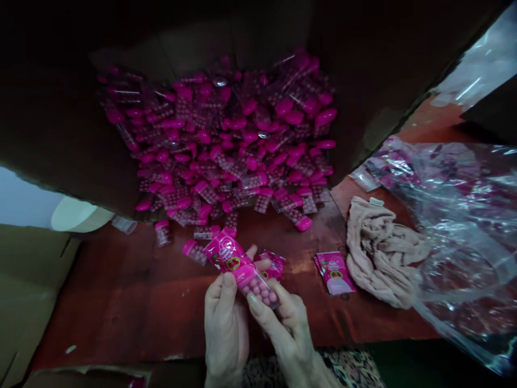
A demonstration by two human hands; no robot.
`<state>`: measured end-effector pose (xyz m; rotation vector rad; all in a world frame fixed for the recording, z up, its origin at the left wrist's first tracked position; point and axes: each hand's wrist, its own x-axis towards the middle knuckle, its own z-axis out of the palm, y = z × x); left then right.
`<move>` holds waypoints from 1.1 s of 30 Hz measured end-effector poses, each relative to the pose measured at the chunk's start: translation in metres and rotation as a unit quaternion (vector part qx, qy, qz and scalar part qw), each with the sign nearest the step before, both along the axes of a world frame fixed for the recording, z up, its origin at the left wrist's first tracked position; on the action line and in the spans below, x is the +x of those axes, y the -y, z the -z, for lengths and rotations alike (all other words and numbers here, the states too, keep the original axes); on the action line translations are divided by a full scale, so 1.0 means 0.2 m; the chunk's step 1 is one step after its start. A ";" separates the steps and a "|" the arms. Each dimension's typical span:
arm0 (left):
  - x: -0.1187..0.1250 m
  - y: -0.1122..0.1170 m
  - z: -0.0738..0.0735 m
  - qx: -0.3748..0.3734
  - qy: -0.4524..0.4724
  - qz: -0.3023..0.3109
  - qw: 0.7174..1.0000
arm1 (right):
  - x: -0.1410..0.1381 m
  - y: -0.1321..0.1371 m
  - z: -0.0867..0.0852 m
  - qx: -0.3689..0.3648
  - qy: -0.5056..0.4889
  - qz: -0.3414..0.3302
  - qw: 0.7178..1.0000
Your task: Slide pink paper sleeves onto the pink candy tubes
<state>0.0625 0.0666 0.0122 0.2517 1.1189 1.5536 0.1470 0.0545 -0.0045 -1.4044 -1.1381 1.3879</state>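
Between my hands is a small clear jar of pink balls, tilted, its upper end inside or behind a glossy pink printed sleeve; which of the two I cannot tell. My left hand pinches the lower left edge of the sleeve between thumb and fingers. At the jar's lower end, my right hand grips it with thumb and fingers. Just behind the fingers lies another pink printed sleeve, partly hidden. A few loose jars with pink caps lie close by on the red-brown table.
A big cardboard box opens toward me, with a heap of pink-capped jars spilling from it. To the right are a stack of pink sleeves, a crumpled beige cloth and clear plastic bags. A pale bowl stands left.
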 end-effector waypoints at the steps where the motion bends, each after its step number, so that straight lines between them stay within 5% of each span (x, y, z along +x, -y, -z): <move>1: 0.01 0.00 0.00 -0.005 0.006 0.006 1.000 | 0.00 0.01 0.00 0.014 0.023 0.004 1.000; 13: 0.03 0.02 0.02 -0.025 0.038 0.027 0.999 | -0.01 0.01 -0.02 -0.016 0.039 0.013 0.999; 25: -0.01 -0.03 0.01 0.003 0.006 0.077 0.997 | 0.02 -0.07 -0.01 0.231 0.155 -0.115 0.953; 31: -0.01 0.02 -0.01 0.052 -0.009 0.120 0.991 | 0.09 -0.04 -0.02 0.366 0.247 -0.177 0.879; 33: -0.01 0.04 0.00 0.059 -0.012 0.125 0.990 | 0.08 -0.04 -0.02 0.348 0.222 -0.179 0.893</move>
